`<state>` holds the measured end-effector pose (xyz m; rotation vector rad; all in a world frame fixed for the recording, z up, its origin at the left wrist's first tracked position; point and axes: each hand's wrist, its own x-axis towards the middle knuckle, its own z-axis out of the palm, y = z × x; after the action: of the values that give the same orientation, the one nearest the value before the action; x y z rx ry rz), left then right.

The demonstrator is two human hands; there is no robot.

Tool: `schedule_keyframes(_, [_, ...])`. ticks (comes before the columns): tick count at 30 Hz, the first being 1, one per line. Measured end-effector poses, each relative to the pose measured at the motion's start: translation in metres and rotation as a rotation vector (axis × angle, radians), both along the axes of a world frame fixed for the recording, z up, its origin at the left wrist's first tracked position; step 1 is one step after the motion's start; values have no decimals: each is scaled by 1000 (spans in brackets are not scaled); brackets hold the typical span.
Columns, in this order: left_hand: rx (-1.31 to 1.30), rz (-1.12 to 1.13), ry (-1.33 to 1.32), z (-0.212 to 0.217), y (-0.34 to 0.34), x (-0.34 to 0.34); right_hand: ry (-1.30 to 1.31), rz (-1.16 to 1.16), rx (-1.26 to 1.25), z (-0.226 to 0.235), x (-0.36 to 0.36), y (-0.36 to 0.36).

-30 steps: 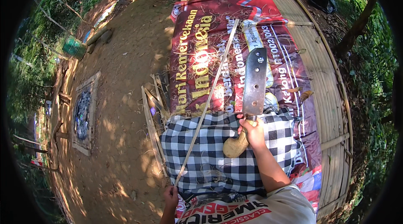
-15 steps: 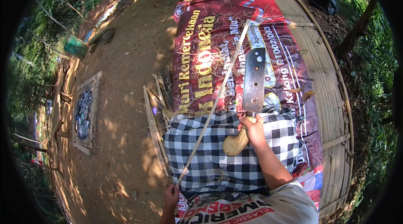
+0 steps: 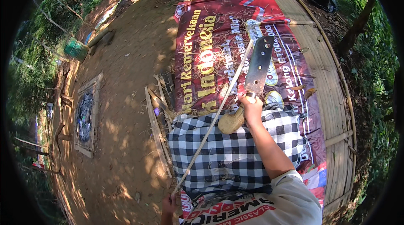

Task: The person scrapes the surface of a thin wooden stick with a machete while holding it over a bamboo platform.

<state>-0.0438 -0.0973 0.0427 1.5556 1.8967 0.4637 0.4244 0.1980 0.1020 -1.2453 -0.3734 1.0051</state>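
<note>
Left hand (image 3: 169, 204) grips pale strip (image 3: 216, 117); right hand (image 3: 252, 110) grips cleaver (image 3: 259, 65) (wooden handle); strip crosses checked cloth (image 3: 235, 157)

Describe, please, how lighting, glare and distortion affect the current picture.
Head view: dappled sun and shadow mottle the ground; head view: glare whitens a patch of the red banner; head view: the bamboo platform appears bowed along its outer edge, and the corners are black; head view: the left hand is dim, its detail hard to make out.
</note>
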Motion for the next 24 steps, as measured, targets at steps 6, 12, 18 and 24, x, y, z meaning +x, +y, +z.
schedule_keyframes(6, [18, -85, 256, 14, -2, -32, 33, 17, 33, -14, -2, 5])
schedule_keyframes(12, [5, -197, 439, 4, -16, -75, 28, 9, 11, -25, -1, 5])
schedule_keyframes(18, [-210, -185, 490, 28, -4, -77, 201, 74, 34, -23, 6, 2])
schedule_keyframes(24, [-245, -286, 532, 51, 13, -74, 383, 217, 82, -10, 7, -1])
